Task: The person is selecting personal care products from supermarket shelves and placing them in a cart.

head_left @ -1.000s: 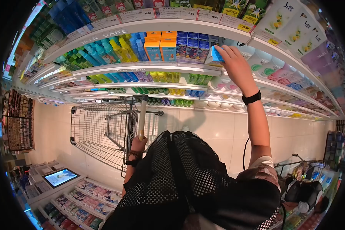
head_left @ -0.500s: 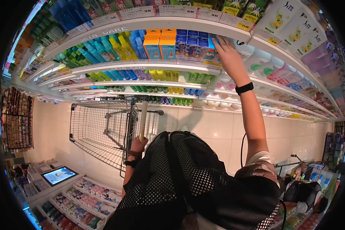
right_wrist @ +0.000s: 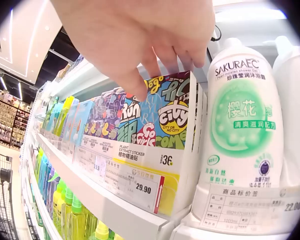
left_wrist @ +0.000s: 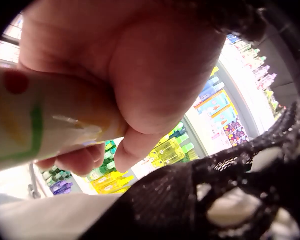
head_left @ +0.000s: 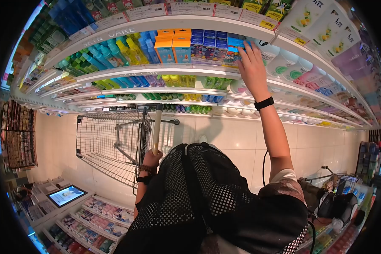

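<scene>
My left hand (head_left: 152, 158) grips the shopping cart handle (head_left: 157, 129); in the left wrist view its fingers wrap round the pale bar (left_wrist: 50, 117). My right hand (head_left: 253, 70) is raised to a shelf, its fingers extended at a box of plant extract stickers (right_wrist: 165, 112) with a colourful graffiti print. That box stands upright on the shelf, its blue top (head_left: 237, 41) showing in the head view. In the right wrist view the thumb overlaps the box's upper front and the other fingertips lie at its top edge. A white shower gel bottle (right_wrist: 240, 120) stands right of it.
Left of the sticker box are purple patterned boxes (head_left: 208, 50) and orange-topped boxes (head_left: 181, 50). A price label (right_wrist: 135, 187) fronts the shelf edge (right_wrist: 95, 180). The wire shopping cart (head_left: 110, 139) is at my left. Another person's bag (head_left: 336, 206) appears at the lower right.
The sticker box, tilted out in my right hand a second ago, now stands upright in the row. My right hand has shifted slightly down from its top. The left hand stays on the handle.
</scene>
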Motion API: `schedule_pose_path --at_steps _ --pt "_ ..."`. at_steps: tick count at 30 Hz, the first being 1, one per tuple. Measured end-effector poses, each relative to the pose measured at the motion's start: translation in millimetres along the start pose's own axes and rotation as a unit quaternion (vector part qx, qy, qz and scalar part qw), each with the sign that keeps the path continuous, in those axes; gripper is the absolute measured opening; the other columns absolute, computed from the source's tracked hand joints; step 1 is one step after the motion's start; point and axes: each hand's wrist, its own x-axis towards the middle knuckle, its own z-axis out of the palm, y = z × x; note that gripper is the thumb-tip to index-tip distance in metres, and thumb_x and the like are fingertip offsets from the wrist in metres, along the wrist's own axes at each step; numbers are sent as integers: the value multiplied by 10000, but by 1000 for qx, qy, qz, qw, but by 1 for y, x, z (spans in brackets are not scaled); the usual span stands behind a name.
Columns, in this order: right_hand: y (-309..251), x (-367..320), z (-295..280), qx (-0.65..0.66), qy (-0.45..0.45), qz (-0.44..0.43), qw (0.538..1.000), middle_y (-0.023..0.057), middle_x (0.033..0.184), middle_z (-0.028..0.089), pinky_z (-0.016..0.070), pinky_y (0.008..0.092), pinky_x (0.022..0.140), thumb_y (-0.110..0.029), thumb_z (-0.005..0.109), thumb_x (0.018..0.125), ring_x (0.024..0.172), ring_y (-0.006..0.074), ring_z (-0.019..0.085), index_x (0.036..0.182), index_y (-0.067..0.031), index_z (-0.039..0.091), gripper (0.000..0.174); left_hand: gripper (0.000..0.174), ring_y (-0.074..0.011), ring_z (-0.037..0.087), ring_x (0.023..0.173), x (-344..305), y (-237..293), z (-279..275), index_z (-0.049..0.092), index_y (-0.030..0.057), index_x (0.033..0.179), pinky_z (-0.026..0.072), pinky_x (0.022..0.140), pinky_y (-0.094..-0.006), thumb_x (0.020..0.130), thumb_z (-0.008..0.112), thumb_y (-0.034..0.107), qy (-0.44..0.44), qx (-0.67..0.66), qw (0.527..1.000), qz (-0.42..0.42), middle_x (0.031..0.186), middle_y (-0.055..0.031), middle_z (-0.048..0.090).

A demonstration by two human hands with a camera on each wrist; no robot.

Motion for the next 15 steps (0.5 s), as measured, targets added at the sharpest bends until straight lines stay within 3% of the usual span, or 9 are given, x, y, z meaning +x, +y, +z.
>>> schedule_pose_path --at_steps 4,6,8,9,11,12,14,15 --pt "1 -3 -3 31 16 -9 999 131 1254 620 410 513 1122 -12 732 788 1261 368 531 1172 -32 614 402 377 -183 647 573 0 -1 -9 637 2 1066 524 540 -338 844 772 275 -40 48 997 48 736 -92 667" --pt "2 -10 -11 133 -9 18 991 102 1133 665 445 504 1077 24 720 787 1127 350 593 1137 -45 640 366 425 -207 670 622 1 0 -12 617 -2 1108 540 581 -353 844 781 287 -58 50 995 58 776 -114 679" --pt "-8 -16 -39 114 11 8 993 96 1091 675 473 487 1020 32 724 782 1067 338 606 1118 -48 656 351 568 -205 685 863 1 3 -16 599 -33 1214 548 746 -344 843 805 344 -64 190 980 16 998 -142 698" --pt "-17 -19 -58 94 33 -1 995 91 1048 686 502 470 963 39 728 778 1006 325 619 1098 -51 672 337 568 -205 685 863 -4 3 -19 599 -33 1214 548 746 -344 843 805 344 -64 188 980 16 998 -142 698" --pt "-45 -29 -97 133 72 2 989 94 1001 694 523 416 849 36 753 759 939 313 639 1064 -48 702 320 582 -314 685 953 -23 7 -28 575 -16 1284 553 796 -420 843 798 290 -1 216 968 130 995 -171 700" --pt "-58 -35 -106 185 68 32 980 99 970 699 526 367 783 41 768 759 874 308 648 1058 -41 725 313 582 -314 685 953 -29 22 -35 575 -16 1284 553 796 -420 843 798 290 -1 214 968 130 995 -171 700" --pt "-85 -35 -100 305 10 136 943 101 980 707 517 324 754 13 765 797 844 251 657 1068 -32 735 276 569 -278 679 1007 -31 61 -50 532 15 1375 557 810 -378 890 747 223 61 183 956 220 1077 -153 695" --pt "-100 -31 -91 376 -79 206 900 100 994 714 509 305 746 -12 751 833 847 205 651 1100 -35 735 269 523 -248 675 1020 -41 90 -55 526 21 1381 556 819 -355 918 708 179 49 124 960 245 1096 -145 692"
